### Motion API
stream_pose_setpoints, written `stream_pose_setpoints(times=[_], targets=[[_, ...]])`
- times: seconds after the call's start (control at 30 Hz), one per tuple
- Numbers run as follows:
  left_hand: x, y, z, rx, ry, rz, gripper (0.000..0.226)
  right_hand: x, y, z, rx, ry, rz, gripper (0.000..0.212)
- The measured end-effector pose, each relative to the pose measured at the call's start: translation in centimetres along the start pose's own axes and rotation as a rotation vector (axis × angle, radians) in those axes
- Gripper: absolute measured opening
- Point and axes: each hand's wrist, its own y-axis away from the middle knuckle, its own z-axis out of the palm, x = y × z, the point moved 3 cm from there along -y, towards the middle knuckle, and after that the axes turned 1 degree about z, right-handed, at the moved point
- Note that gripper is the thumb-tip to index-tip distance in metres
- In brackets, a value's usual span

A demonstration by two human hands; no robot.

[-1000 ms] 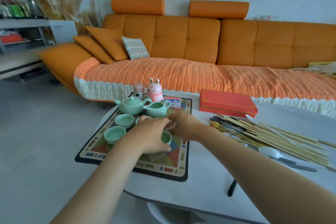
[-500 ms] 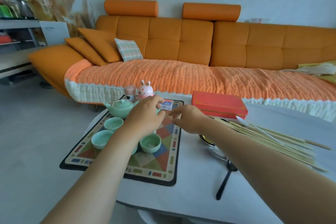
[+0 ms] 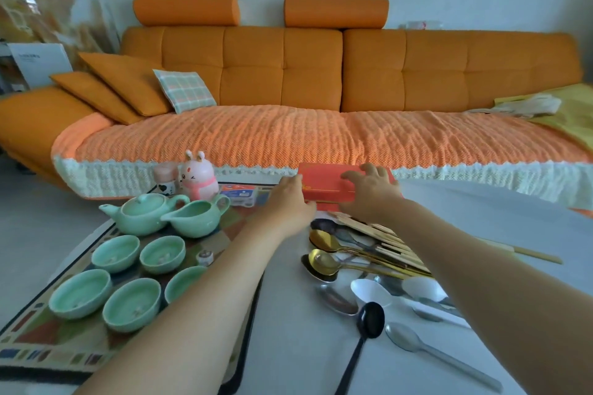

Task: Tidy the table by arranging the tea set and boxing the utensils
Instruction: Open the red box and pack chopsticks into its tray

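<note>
both hands reach forward to the red box (image 3: 333, 186) at the far edge of the white table (image 3: 288, 346). the right hand (image 3: 372, 189) lies on top of the box's lid with its fingers spread and loosely curved, palm down, touching the lid. the left hand (image 3: 290, 202) is at the box's left end, fingers curled toward that end; whether it grips the box or only touches it cannot be told. the box lies flat, its long axis running left to right, parallel to the orange sofa (image 3: 321, 74) behind it. it sits between the two hands, partly hidden by them. just nearer than the box, under the right forearm, lies a heap of spoons (image 3: 324, 261) and chopsticks (image 3: 385, 242), the chopsticks pointing away to the right. to the left, on the patterned mat (image 3: 38, 353), stand the green teapot (image 3: 141, 212), the pitcher (image 3: 195, 218) and five green cups (image 3: 131, 303), well apart from both hands.
</note>
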Motion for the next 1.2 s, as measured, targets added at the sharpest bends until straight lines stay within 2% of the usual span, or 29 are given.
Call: stream_pose_setpoints(times=[0.07,0.13,0.27,0.37,0.43,0.7,1.07,1.2], targets=[[-0.1,-1.1,0.5,-0.011,0.028,-0.039,0.046,0.9,-0.6,1.0,-0.051,-0.005,0.039,0.091],[-0.5,-2.0,1.1,-0.035,0.066,-0.061,0.045,1.6,-1.1,1.4,-0.061,-0.005,0.054,0.099],[-0.9,-2.8,1.9,0.022,0.198,-0.083,0.030,2.5,-1.9,1.6,-0.038,-0.050,0.058,0.093],[-1.2,-3.0,2.0,0.058,0.241,-0.124,0.053,2.6,-1.8,1.9,-0.014,-0.044,0.046,0.090],[-1.3,-2.8,1.9,0.065,0.268,-0.130,0.060,2.8,-1.7,1.9,0.000,-0.049,0.041,0.088],[0.1,-3.0,0.7,0.182,0.306,-0.076,0.057,3.2,-1.4,1.4,0.059,-0.121,0.034,0.081],[0.0,-2.8,0.8,0.134,0.356,-0.070,0.053,2.8,-1.4,1.5,0.084,-0.128,0.042,0.082],[1.2,-2.6,-0.1,0.191,0.352,0.023,0.052,3.2,-1.4,1.2,0.140,-0.211,0.029,0.074]])
